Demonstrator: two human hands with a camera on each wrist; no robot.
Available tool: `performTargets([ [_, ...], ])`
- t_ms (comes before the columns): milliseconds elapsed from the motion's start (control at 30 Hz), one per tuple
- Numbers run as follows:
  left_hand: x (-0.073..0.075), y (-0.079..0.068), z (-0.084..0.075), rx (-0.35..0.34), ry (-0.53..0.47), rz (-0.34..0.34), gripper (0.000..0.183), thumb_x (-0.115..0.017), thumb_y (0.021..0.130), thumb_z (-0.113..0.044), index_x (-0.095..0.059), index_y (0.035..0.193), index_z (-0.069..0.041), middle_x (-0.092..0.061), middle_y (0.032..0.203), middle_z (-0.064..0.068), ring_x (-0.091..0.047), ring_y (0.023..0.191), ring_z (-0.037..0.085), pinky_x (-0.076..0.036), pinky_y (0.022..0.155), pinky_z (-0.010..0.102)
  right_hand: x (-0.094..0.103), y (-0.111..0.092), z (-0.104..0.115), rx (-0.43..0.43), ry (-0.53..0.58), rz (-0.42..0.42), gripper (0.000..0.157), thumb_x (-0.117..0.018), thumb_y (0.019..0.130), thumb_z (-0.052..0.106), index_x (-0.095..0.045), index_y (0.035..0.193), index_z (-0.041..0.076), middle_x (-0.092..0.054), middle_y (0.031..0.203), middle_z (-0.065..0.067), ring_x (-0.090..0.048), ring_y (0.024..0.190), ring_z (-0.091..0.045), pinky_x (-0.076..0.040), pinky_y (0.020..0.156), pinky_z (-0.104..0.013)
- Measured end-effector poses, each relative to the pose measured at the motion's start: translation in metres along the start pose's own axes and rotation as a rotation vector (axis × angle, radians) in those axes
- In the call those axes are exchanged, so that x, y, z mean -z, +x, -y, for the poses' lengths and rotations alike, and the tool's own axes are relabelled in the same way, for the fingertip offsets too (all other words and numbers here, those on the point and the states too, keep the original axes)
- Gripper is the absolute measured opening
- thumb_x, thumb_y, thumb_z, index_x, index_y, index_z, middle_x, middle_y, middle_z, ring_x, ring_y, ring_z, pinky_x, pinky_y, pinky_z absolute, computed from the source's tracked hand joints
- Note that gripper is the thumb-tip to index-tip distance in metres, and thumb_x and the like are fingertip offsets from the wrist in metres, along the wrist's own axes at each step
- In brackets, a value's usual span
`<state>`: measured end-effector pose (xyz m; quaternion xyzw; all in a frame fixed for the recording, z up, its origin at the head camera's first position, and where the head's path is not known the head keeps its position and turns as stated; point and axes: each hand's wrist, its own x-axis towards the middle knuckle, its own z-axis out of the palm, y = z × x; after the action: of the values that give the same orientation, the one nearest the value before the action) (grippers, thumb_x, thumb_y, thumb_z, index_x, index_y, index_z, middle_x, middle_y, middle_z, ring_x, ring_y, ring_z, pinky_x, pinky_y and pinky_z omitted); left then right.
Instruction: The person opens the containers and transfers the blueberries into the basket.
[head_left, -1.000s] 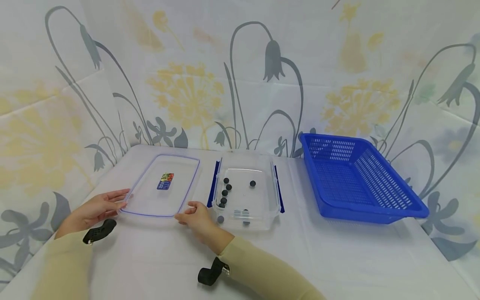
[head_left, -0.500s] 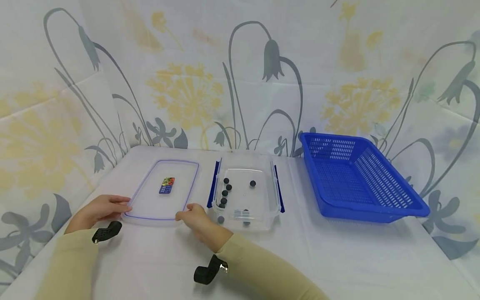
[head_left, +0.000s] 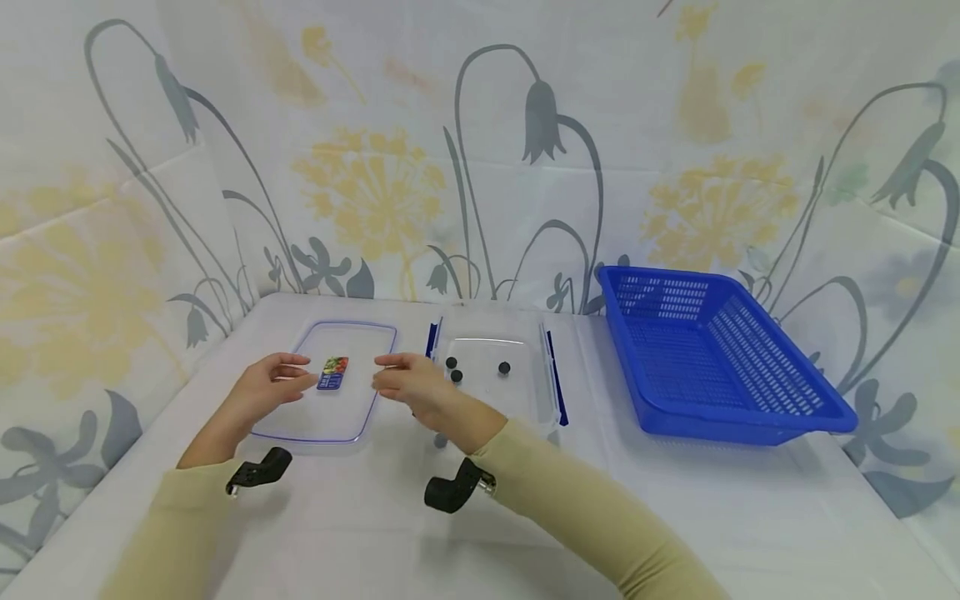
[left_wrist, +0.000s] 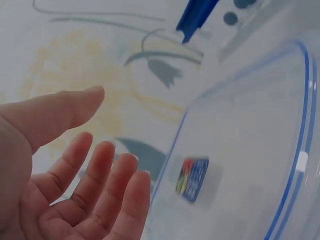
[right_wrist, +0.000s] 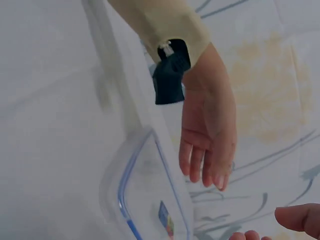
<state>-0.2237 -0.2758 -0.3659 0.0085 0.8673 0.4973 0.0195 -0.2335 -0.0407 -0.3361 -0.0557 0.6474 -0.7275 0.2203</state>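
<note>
A clear plastic lid (head_left: pixel 300 421) with a blue-edged rim and a small colourful label (head_left: pixel 332 373) lies on the table at the left. Above its left part my left hand (head_left: pixel 258 392) is raised, fingers relaxed and holding nothing; the left wrist view shows the lid (left_wrist: pixel 240 150) apart from the fingers. My right hand (head_left: pixel 427 387) hovers between the lid and a clear plastic container (head_left: pixel 517 400), with nothing in its fingers. The container has blue side latches (head_left: pixel 557 379). Several small black balls (head_left: pixel 504 367) are in it; my right hand and wrist hide some of them.
A blue slotted plastic basket (head_left: pixel 720 358) stands at the right of the white-covered table (head_left: pixel 675 517). Behind the table hangs a flower-patterned cloth (head_left: pixel 495 167).
Both hands have let go of the lid and risen above it, the right one also shifting right over the container. The lid has been set down slightly nearer the person.
</note>
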Motion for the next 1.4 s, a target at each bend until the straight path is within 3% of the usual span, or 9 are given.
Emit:
performTargets([
  [100, -0.019, 0.004, -0.014, -0.050, -0.107, 0.044, 0.057, -0.062, 0.089, -0.024, -0.040, 0.130, 0.009, -0.051, 0.113, 0.022, -0.056, 0.101, 0.033, -0.051, 0.080, 0.029, 0.019, 0.001, 0.013, 0.030, -0.003, 0.004, 0.039, -0.055, 0.087, -0.006, -0.048, 0.126, -0.009, -0.051, 0.117, -0.020, -0.054, 0.110, -0.030, -0.045, 0.093, -0.032],
  [267, -0.054, 0.012, -0.033, -0.066, -0.233, 0.122, 0.053, -0.062, 0.089, -0.018, -0.040, 0.130, 0.007, -0.050, 0.111, 0.020, -0.055, 0.104, 0.038, -0.051, 0.083, 0.033, 0.054, 0.001, 0.028, 0.056, -0.037, -0.027, 0.043, -0.053, 0.088, -0.006, -0.044, 0.130, -0.008, -0.045, 0.127, -0.022, -0.048, 0.117, -0.031, -0.041, 0.097, -0.032],
  [433, -0.089, 0.017, -0.052, -0.023, -0.262, 0.200, 0.058, -0.063, 0.089, -0.021, -0.038, 0.135, 0.005, -0.048, 0.118, 0.023, -0.054, 0.106, 0.036, -0.050, 0.084, 0.037, 0.083, -0.001, 0.034, 0.066, -0.057, -0.096, 0.044, -0.053, 0.088, -0.007, -0.043, 0.131, -0.009, -0.045, 0.127, -0.026, -0.047, 0.118, -0.032, -0.040, 0.098, -0.034],
  [600, -0.113, 0.018, -0.063, 0.029, -0.194, 0.238, 0.066, -0.067, 0.086, -0.022, -0.035, 0.139, -0.001, -0.047, 0.125, 0.021, -0.060, 0.096, 0.027, -0.049, 0.086, 0.039, 0.107, 0.000, 0.037, 0.051, -0.077, -0.148, 0.044, -0.055, 0.088, -0.005, -0.045, 0.131, -0.007, -0.045, 0.129, -0.023, -0.048, 0.116, -0.030, -0.041, 0.097, -0.033],
  [867, -0.130, 0.016, -0.075, 0.078, -0.097, 0.217, 0.062, -0.070, 0.082, -0.019, -0.041, 0.136, -0.007, -0.049, 0.123, 0.015, -0.063, 0.086, 0.020, -0.048, 0.087, 0.045, 0.137, 0.008, 0.046, 0.054, -0.118, -0.156, 0.044, -0.054, 0.089, -0.004, -0.043, 0.131, -0.009, -0.042, 0.133, -0.022, -0.046, 0.117, -0.031, -0.039, 0.099, -0.034],
  [1167, -0.144, 0.013, -0.079, 0.081, -0.113, 0.238, 0.060, -0.074, 0.079, -0.019, -0.044, 0.130, -0.007, -0.049, 0.119, 0.013, -0.064, 0.079, 0.018, -0.050, 0.083, 0.041, 0.156, 0.034, 0.033, -0.001, -0.150, -0.240, 0.043, -0.056, 0.087, -0.006, -0.045, 0.129, -0.011, -0.043, 0.133, -0.024, -0.048, 0.116, -0.031, -0.041, 0.097, -0.032],
  [1267, -0.147, 0.014, -0.079, 0.082, -0.148, 0.241, 0.060, -0.074, 0.078, -0.017, -0.045, 0.129, -0.006, -0.048, 0.119, 0.014, -0.064, 0.079, 0.019, -0.052, 0.079, 0.038, 0.164, 0.038, 0.024, -0.035, -0.294, -0.220, 0.044, -0.058, 0.087, -0.005, -0.045, 0.128, -0.011, -0.044, 0.132, -0.024, -0.049, 0.116, -0.031, -0.041, 0.097, -0.033],
  [1400, -0.146, 0.013, -0.078, 0.083, -0.189, 0.229, 0.059, -0.074, 0.077, -0.012, -0.045, 0.128, -0.004, -0.048, 0.117, 0.016, -0.063, 0.081, 0.021, -0.054, 0.075, 0.034, 0.175, 0.039, 0.018, -0.030, -0.612, -0.177, 0.041, -0.063, 0.083, -0.002, -0.052, 0.123, -0.009, -0.055, 0.115, -0.021, -0.054, 0.104, -0.030, -0.043, 0.094, -0.036],
])
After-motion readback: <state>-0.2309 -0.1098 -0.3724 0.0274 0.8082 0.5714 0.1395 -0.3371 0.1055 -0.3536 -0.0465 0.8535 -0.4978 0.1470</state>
